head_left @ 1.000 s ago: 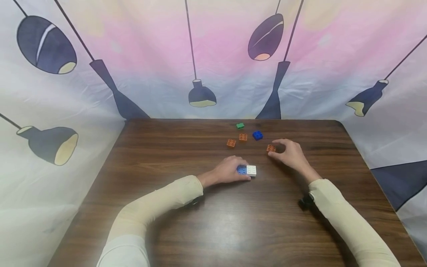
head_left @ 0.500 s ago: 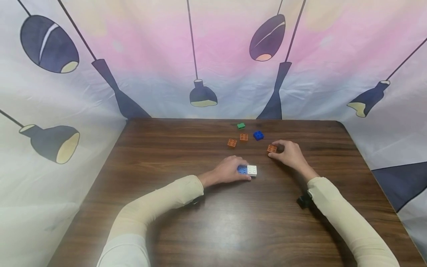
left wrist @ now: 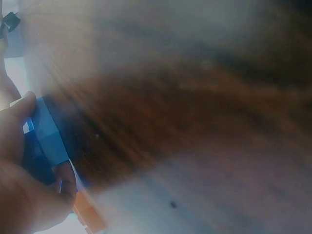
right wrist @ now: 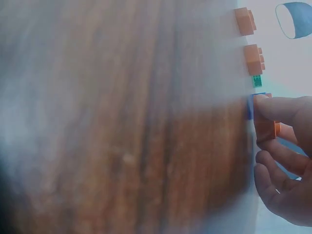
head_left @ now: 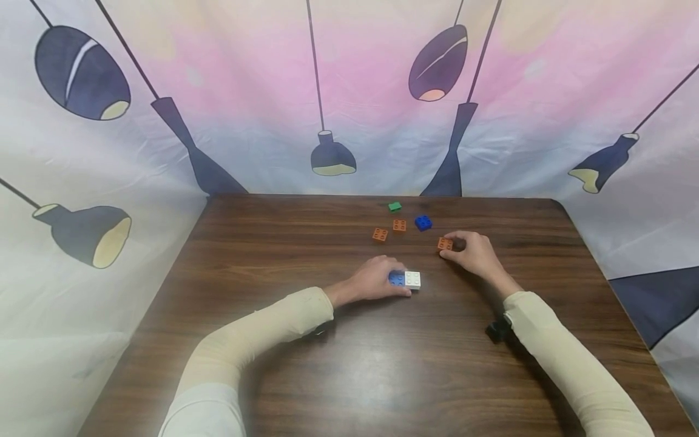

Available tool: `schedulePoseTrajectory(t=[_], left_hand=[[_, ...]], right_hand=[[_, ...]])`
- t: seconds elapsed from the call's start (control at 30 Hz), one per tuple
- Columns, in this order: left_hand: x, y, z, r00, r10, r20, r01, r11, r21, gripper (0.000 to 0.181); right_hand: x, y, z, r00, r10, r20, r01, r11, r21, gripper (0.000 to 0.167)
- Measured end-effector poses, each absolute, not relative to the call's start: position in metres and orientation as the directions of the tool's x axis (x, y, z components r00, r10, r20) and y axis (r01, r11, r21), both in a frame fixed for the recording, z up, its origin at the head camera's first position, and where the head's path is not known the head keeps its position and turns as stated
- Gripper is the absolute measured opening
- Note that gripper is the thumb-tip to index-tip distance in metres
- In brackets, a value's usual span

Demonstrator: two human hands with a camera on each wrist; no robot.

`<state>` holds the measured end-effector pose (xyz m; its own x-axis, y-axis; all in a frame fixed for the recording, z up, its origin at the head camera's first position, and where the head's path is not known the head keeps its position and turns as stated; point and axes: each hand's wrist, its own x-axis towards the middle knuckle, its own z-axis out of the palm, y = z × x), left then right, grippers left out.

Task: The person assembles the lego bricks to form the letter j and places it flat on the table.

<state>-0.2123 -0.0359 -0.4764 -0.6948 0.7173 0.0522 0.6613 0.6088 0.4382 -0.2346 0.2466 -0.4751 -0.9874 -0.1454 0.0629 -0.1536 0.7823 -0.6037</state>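
In the head view my left hand [head_left: 377, 278] grips a blue toy brick [head_left: 397, 278] at mid-table, thumb on the near side and fingers on the far side. A white brick [head_left: 412, 280] sits against its right end; whether the two are joined I cannot tell. The left wrist view shows the blue brick [left wrist: 48, 134] between thumb and fingers. Farther back and to the right, my right hand [head_left: 476, 253] pinches an orange brick [head_left: 445, 244] between thumb and finger. That orange brick [right wrist: 264, 119] appears at the right edge of the right wrist view, studs facing away from the camera.
Behind the hands lie two more orange bricks [head_left: 380, 235], a dark blue brick [head_left: 423, 223] and a green brick [head_left: 395, 206] near the far table edge. A lamp-printed cloth [head_left: 262, 121] hangs behind the wooden table [head_left: 360, 364].
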Motion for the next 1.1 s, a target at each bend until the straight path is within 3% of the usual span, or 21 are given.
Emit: schedulePoseTrajectory(t=[0.47,1.1], left_hand=[[-0.213,-0.036,-0.477,-0.698,0.715,0.037,0.647,0.608,0.46,0.046],[-0.213,-0.036,-0.477,-0.697,0.716,0.041,0.641,0.596,0.484,0.045]], right_hand=[[-0.221,0.229,-0.458,-0.977,-0.21,0.047,-0.194,0.761,-0.62,0.047],[-0.191,0.2,-0.438,-0.942,-0.298,0.151,-0.327,0.729,-0.601,0.045]])
